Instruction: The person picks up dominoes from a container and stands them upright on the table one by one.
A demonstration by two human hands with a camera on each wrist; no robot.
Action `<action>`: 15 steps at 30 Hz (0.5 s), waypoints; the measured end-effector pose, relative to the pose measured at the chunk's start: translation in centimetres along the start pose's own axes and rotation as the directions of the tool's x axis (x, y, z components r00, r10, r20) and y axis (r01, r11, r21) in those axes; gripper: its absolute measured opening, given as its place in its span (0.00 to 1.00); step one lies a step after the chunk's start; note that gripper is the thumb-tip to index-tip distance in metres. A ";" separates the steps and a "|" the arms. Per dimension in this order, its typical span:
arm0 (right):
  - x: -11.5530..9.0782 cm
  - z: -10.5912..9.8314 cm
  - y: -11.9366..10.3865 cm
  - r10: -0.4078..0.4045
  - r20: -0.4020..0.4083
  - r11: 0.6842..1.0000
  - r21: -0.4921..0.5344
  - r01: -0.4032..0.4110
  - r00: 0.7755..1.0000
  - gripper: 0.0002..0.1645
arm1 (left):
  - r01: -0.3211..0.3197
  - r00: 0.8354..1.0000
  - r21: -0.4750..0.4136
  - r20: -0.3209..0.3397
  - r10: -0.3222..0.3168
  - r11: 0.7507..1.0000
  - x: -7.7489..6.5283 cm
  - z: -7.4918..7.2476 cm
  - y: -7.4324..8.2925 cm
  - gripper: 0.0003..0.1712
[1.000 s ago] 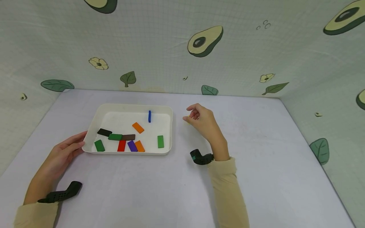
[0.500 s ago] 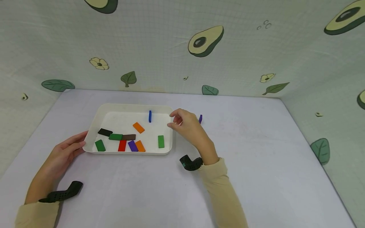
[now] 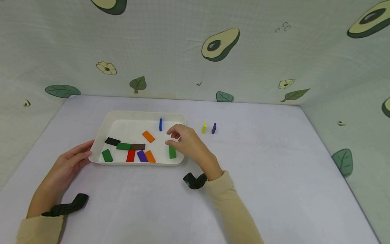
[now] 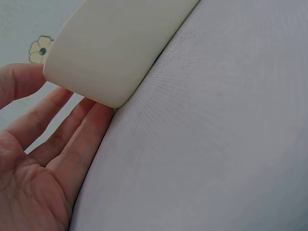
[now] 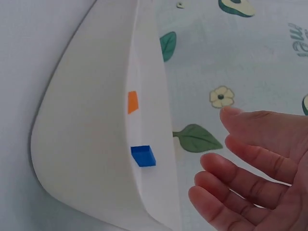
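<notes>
A white tray [image 3: 137, 164] lies on the table, holding several flat coloured blocks. My left hand [image 3: 68, 164] holds its near left corner, thumb at the rim and fingers along the outer wall, as the left wrist view [image 4: 48, 159] shows. My right hand [image 3: 189, 142] hovers over the tray's right end, fingers loosely bent, with nothing between thumb and fingers. Just below its thumb lies a green block [image 3: 172, 152], partly hidden. Behind it, a blue block [image 3: 160, 124] stands on edge. An orange block [image 3: 148, 136] lies flat mid-tray. Right of the tray stand a yellow block [image 3: 204, 127] and a purple block [image 3: 214, 128].
Along the tray's near left side lie a black block [image 3: 112, 141], a brown block [image 3: 138, 146], a red block [image 3: 130, 156] and a second purple block [image 3: 142, 156]. Further green and orange blocks lie among them. A patterned cloth [image 3: 170, 51] hangs behind the white table [image 3: 274, 169].
My right hand has moved left, from beside the tray to above its right end. The yellow and purple blocks it covered now show on the table. My left hand keeps its place.
</notes>
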State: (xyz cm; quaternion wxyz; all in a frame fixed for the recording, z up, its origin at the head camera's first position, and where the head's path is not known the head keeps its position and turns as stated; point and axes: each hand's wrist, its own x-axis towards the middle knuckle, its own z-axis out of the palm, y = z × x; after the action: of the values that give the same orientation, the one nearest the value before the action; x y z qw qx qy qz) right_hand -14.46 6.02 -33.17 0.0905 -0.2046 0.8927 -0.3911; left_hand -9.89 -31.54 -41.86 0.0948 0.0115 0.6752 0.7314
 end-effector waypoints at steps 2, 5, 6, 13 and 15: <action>0.2 0.5 -0.1 -0.010 0.019 1.000 0.011 0.010 1.000 0.18 | -0.001 1.000 0.001 0.000 0.001 1.000 0.0 -0.1 0.0 0.24; 0.4 1.3 0.0 -0.024 0.043 0.999 0.025 0.023 0.999 0.18 | 0.004 1.000 0.007 -0.005 -0.004 1.000 0.0 -0.1 0.0 0.24; 0.5 1.5 0.0 -0.024 0.049 0.999 0.025 0.022 0.999 0.18 | 0.004 1.000 0.008 -0.004 -0.004 1.000 0.0 -0.1 0.0 0.24; 1.2 2.8 -0.3 -0.045 0.085 0.999 0.008 0.045 0.995 0.17 | 0.009 1.000 0.025 -0.009 -0.009 1.000 0.0 0.0 0.0 0.24; 1.5 3.1 -0.6 -0.047 0.104 0.999 0.009 0.046 0.994 0.17 | 0.014 1.000 0.028 -0.014 -0.014 1.000 0.0 0.0 0.1 0.25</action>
State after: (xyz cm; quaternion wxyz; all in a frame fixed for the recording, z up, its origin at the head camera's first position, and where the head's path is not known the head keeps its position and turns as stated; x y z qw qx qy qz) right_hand -14.67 2.95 -34.87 0.1285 -0.2450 0.8805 -0.3850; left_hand -9.85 -31.54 -41.79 0.0952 0.0030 0.6861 0.7212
